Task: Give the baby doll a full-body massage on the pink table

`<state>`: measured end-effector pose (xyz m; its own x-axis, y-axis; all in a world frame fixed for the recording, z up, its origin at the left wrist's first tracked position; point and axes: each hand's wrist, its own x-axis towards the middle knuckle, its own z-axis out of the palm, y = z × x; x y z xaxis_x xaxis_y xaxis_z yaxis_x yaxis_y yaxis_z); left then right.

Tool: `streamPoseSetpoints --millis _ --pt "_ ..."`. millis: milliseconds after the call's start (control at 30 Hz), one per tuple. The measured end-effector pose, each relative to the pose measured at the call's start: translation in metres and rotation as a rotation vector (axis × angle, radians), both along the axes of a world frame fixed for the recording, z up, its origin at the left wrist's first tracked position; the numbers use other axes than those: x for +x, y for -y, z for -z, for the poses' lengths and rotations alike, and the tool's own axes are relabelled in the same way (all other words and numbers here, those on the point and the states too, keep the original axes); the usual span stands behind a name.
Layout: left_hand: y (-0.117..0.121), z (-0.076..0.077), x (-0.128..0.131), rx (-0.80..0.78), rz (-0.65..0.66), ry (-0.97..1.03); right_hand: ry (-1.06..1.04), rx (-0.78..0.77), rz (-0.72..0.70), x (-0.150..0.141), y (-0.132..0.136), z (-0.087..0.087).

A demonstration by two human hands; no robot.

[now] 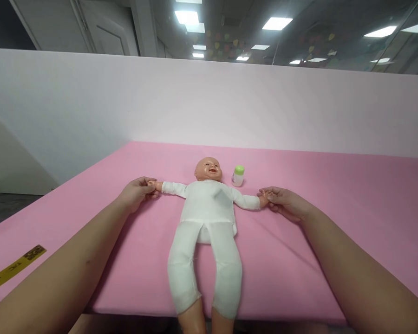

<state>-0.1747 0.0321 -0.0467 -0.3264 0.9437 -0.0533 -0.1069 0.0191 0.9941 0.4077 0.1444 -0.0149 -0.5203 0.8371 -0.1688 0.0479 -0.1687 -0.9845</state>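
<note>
A baby doll in a white top and white trousers lies on its back on the pink table cover, head away from me and arms spread wide. My left hand is closed in a pinch on the doll's hand at the left. My right hand pinches the doll's other hand at the right. The doll's bare feet hang over the table's near edge.
A small white bottle with a green cap stands just right of the doll's head. A white partition wall rises behind the table. A yellow tape strip lies near the front left corner.
</note>
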Motion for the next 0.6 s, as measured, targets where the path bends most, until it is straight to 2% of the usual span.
streamPoseSetpoints --millis 233,400,500,600 --pt "0.001 -0.002 0.002 -0.021 -0.026 -0.047 0.087 0.079 0.102 -0.009 -0.004 0.007" --pt "0.001 -0.001 0.002 -0.046 -0.028 -0.049 0.147 0.132 0.254 -0.021 -0.008 0.014" --pt "0.001 -0.003 0.004 -0.045 -0.055 0.008 0.197 0.171 0.368 -0.026 -0.007 0.013" --pt "0.003 -0.009 0.011 -0.038 -0.097 0.138 0.105 0.147 0.410 -0.030 -0.003 0.007"
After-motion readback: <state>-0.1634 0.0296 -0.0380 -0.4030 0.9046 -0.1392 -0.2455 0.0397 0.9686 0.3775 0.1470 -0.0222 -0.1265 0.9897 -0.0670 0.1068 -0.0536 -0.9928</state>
